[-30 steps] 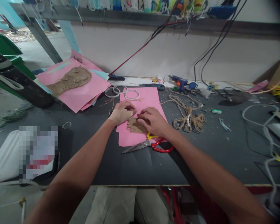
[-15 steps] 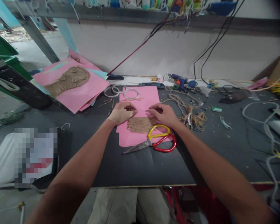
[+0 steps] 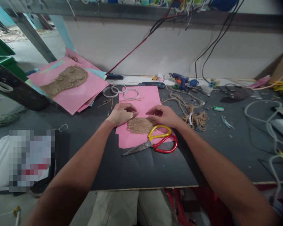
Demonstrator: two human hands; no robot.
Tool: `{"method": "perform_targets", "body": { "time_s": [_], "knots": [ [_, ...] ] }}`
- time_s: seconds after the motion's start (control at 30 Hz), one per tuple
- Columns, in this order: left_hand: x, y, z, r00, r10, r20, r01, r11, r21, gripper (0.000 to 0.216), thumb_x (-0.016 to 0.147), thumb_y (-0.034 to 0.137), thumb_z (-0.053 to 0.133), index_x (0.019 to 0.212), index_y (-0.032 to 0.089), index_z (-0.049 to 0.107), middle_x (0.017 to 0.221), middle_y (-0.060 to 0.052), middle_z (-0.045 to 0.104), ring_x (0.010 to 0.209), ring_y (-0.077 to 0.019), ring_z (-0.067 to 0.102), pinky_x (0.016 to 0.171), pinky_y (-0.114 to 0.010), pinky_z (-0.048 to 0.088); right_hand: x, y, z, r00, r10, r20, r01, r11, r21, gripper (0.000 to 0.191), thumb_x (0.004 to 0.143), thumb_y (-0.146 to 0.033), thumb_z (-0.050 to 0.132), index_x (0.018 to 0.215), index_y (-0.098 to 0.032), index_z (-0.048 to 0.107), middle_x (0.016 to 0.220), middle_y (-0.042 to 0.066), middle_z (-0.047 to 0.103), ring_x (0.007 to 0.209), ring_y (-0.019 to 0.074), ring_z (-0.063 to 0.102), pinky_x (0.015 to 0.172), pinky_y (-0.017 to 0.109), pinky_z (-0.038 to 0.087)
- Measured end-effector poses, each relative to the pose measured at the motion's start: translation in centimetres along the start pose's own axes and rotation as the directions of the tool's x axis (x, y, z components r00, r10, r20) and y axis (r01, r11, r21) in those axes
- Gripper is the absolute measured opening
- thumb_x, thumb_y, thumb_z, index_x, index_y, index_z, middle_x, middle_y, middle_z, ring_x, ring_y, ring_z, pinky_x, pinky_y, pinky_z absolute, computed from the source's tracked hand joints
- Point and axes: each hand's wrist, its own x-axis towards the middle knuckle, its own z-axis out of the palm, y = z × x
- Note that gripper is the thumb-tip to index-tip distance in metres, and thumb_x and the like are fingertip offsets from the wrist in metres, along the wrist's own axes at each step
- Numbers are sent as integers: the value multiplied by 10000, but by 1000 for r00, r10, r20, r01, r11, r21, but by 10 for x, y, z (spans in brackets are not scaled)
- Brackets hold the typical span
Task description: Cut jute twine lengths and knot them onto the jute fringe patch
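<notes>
Rows of brown twine (image 3: 139, 126) lie side by side on pink paper (image 3: 149, 99) in the middle of the table. At the top left corner of the rows is my left hand (image 3: 124, 114), its thumb and fingers pinched together. My right hand (image 3: 164, 115) pinches in the same way at the top right, a short gap away. Whatever the fingertips hold is too fine to make out. Scissors (image 3: 153, 141) with one yellow and one red handle lie partly open, just below the rows and over the paper's lower edge.
Three pale rings (image 3: 131, 94) lie behind my left hand. A bundle of loose twine (image 3: 195, 117) is to the right. Further back lie a blue glue gun (image 3: 182, 81) and a cutter knife (image 3: 153, 84). Pink sheets with a twine-covered shape (image 3: 69, 78) are stacked at left.
My right hand has shifted slightly left, toward my left hand. The whole view has moved a little; the rows of twine and the scissors lie as before.
</notes>
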Motion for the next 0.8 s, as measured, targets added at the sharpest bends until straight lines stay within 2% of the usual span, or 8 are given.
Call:
{"method": "perform_targets", "body": {
  "time_s": [0.1, 0.27, 0.4, 0.53, 0.8],
  "knots": [
    [0, -2, 1, 1000, 2, 0, -2, 1000, -14, 198, 698, 287, 728, 828, 144, 770, 737, -31, 692, 685, -138, 576, 643, -264, 455, 0, 0, 2, 1000, 4, -26, -5, 999, -38, 202, 822, -336, 741, 939, -175, 778, 902, 69, 756, 790, 185, 671, 733, 322, 524],
    [2, -7, 2, 1000, 10, 24, -9, 999, -53, 204, 690, 283, 752, 838, 143, 763, 743, -32, 698, 690, -138, 593, 652, -264, 468, 0, 2, 4, 1000, -20, 0, 20, 999, -37, 174, 818, -294, 763, 957, -189, 772, 927, 68, 743, 826, 192, 682, 759, 328, 528],
    [3, -11, 2, 997, 20, 75, -13, 996, -86, 249, 680, 311, 792, 861, 143, 762, 754, -38, 696, 696, -140, 595, 654, -267, 466, 1, 2, 3, 1000, -13, -2, 13, 1000, -28, 170, 813, -288, 769, 953, -192, 772, 916, 68, 741, 820, 194, 676, 752, 333, 524],
    [4, -14, 1, 993, 21, 120, -5, 991, -132, 322, 648, 326, 842, 893, 135, 758, 779, -41, 693, 714, -140, 594, 671, -274, 463, 1, 2, 1, 1000, 21, 14, -21, 1000, 20, 202, 804, -329, 775, 945, -185, 772, 908, 68, 744, 800, 188, 669, 738, 328, 525],
    [5, -15, 2, 993, 30, 115, -15, 991, -134, 321, 613, 291, 860, 872, 131, 756, 761, -34, 676, 701, -133, 573, 655, -270, 447, 1, 7, -4, 997, 47, 67, -56, 987, 148, 235, 788, -310, 758, 967, -158, 762, 925, 81, 753, 824, 196, 683, 775, 339, 541]
  ]
}}
